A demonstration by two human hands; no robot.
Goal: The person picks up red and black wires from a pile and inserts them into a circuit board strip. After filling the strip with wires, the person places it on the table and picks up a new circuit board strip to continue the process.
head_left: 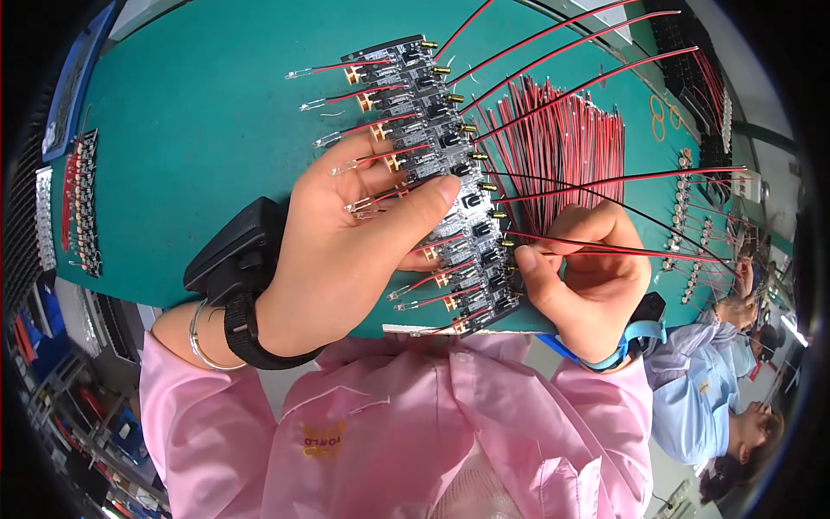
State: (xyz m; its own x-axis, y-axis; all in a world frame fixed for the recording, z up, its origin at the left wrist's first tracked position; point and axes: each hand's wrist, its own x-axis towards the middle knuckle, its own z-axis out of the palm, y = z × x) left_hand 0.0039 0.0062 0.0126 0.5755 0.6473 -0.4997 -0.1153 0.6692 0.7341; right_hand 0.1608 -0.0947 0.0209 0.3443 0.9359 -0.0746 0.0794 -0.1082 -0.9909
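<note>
Circuit board strip [471,201] is up over the green table [199,112], tilted a bit. The left hand [341,233] is clamped on it, with the thumb on top and fingers under. The right hand [601,272] seems to have its thumb and finger pinched together on a red and black wire [683,255], just beside the strip's right edge. A big bunch of wires [562,147] lies near it. To do this well, I think the strip should stay very still, and the wire should be moved gently, so nothing else gets tugged
</note>
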